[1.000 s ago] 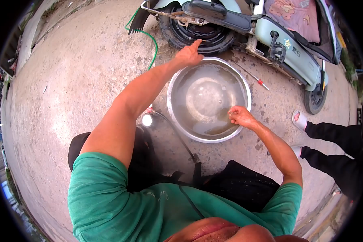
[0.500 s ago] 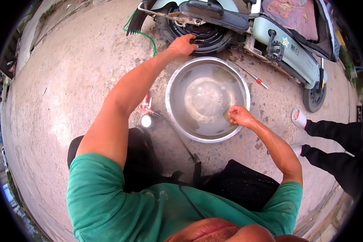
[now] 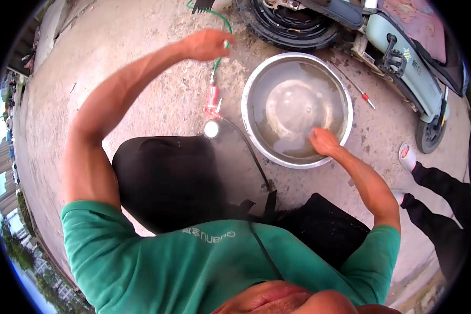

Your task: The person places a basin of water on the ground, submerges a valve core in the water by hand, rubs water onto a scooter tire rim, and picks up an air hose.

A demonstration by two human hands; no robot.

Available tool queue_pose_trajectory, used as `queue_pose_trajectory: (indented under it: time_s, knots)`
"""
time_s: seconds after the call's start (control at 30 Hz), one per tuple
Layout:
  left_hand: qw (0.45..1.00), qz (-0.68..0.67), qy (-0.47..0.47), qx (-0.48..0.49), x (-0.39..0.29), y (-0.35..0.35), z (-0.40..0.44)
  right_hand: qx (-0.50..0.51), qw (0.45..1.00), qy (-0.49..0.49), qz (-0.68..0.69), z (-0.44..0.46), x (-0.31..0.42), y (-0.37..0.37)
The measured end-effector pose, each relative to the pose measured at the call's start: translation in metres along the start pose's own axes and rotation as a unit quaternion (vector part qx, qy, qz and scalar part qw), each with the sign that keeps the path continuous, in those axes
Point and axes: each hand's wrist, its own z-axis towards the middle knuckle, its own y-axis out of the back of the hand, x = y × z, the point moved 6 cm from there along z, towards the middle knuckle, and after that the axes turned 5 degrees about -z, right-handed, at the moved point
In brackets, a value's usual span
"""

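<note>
My left hand (image 3: 208, 45) hangs over the concrete with its fingers curled in, blurred by motion, beside the green hose (image 3: 227, 24); whether it holds anything cannot be made out. My right hand (image 3: 323, 141) is closed at the lower right inside of the metal basin (image 3: 246, 112), fingertips over the water (image 3: 298, 112); anything between them is too small to name. Left of the basin lies a red inflator gun (image 3: 212, 97) with a round white-faced gauge (image 3: 211, 129) and a dark hose. Above the basin is the scooter's black wheel (image 3: 293, 29).
The pale green scooter (image 3: 403, 57) lies on its side at the upper right. A red-and-silver rod (image 3: 366, 97) rests on the ground right of the basin. Another person's legs in black trousers (image 3: 434, 183) and light slippers (image 3: 407, 156) are at the right.
My left hand has left the scooter wheel and moved left, its pointing finger now curled. My right hand stays at the basin. The view has shifted, so the gun shows more fully.
</note>
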Motion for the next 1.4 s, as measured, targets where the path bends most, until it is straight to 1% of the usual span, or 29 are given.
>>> queue_pose_trajectory:
  time_s: [0.03,0.1,0.13,0.17,0.23,0.3,0.33,0.4,0.47,0.53,0.57,0.6,0.63,0.67,0.7,0.73,0.8,0.87,0.93,1.03,1.1,1.13,1.17,1.23,1.33,1.37,1.4]
  knots:
    - [1.000,-0.026,0.015,0.008,0.013,-0.027,-0.014,0.019,1.000,-0.003,-0.007,0.000,0.006,-0.001]
    - [0.997,-0.080,0.000,0.023,0.043,-0.091,-0.036,-0.026,0.999,0.011,0.029,0.005,0.011,-0.004]
    - [0.995,-0.093,-0.038,0.010,0.047,-0.120,-0.049,-0.049,0.998,0.016,0.047,0.005,0.013,-0.006]
    - [0.992,-0.104,-0.078,-0.003,0.044,-0.144,-0.061,-0.080,0.995,0.039,0.050,0.003,0.017,-0.005]
    - [0.994,-0.072,-0.082,-0.026,0.023,-0.171,-0.085,-0.145,0.984,0.085,0.053,0.000,0.026,0.001]
    - [0.988,-0.059,-0.141,-0.040,0.001,-0.190,-0.096,-0.109,0.989,0.094,0.014,0.009,0.028,-0.012]
    - [0.988,-0.065,-0.139,-0.012,-0.009,-0.197,-0.098,-0.093,0.992,0.091,-0.007,0.011,0.022,-0.016]
    - [0.986,-0.052,-0.159,-0.024,-0.020,-0.210,-0.098,-0.023,0.999,0.046,0.016,0.018,0.024,-0.016]
    - [0.986,-0.038,-0.158,-0.041,-0.022,-0.217,-0.095,0.004,0.998,0.034,0.043,0.025,0.026,-0.015]
    - [0.989,-0.014,-0.140,-0.052,-0.015,-0.221,-0.091,-0.060,0.987,0.042,0.145,0.020,0.024,-0.003]
    - [0.990,-0.007,-0.130,-0.051,-0.010,-0.222,-0.088,-0.094,0.975,0.051,0.194,0.019,0.023,0.004]
    - [0.992,0.001,-0.117,-0.050,-0.004,-0.223,-0.086,-0.113,0.953,0.035,0.278,0.020,0.018,0.008]
    - [0.994,0.007,-0.102,-0.048,0.000,-0.227,-0.084,-0.121,0.940,0.038,0.318,0.019,0.012,0.015]
    - [0.993,0.010,-0.095,-0.070,-0.004,-0.217,-0.085,-0.126,0.924,0.043,0.357,0.017,0.006,0.028]
    - [0.993,0.014,-0.092,-0.066,-0.001,-0.218,-0.084,-0.130,0.908,0.050,0.396,0.018,-0.003,0.038]
    - [0.994,0.018,-0.089,-0.061,0.004,-0.217,-0.085,-0.130,0.874,0.081,0.460,0.025,-0.021,0.040]
    - [0.995,0.017,-0.077,-0.063,0.016,-0.213,-0.088,-0.162,0.837,0.093,0.514,0.013,-0.036,0.078]
    - [0.995,0.004,-0.062,-0.072,0.025,-0.208,-0.094,-0.205,0.842,0.051,0.497,0.005,-0.062,0.105]
    - [0.992,0.000,-0.047,-0.119,0.036,-0.198,-0.101,-0.231,0.857,-0.014,0.461,0.004,-0.097,0.120]
    - [0.982,-0.012,-0.008,-0.186,0.062,-0.179,-0.112,-0.339,0.844,-0.055,0.413,0.007,-0.143,0.129]
    - [0.975,-0.026,0.026,-0.220,0.077,-0.160,-0.120,-0.385,0.829,-0.065,0.401,0.013,-0.173,0.121]
    - [0.967,-0.033,0.027,-0.252,0.090,-0.155,-0.124,-0.408,0.820,-0.071,0.395,0.016,-0.188,0.116]
    - [0.955,-0.035,0.030,-0.292,0.104,-0.149,-0.129,-0.405,0.847,-0.109,0.327,0.018,-0.205,0.110]
    - [0.944,-0.090,0.083,-0.308,0.125,-0.130,-0.135,-0.393,0.882,-0.184,0.185,0.020,-0.228,0.100]
    - [0.924,-0.080,0.094,-0.361,0.158,-0.120,-0.152,-0.262,0.909,-0.300,0.123,0.005,-0.209,0.113]
    - [0.921,-0.102,0.098,-0.364,0.164,-0.117,-0.156,-0.254,0.911,-0.310,0.098,0.005,-0.207,0.116]
    - [0.926,-0.095,0.124,-0.344,0.170,-0.117,-0.161,-0.245,0.912,-0.321,0.073,0.006,-0.207,0.118]
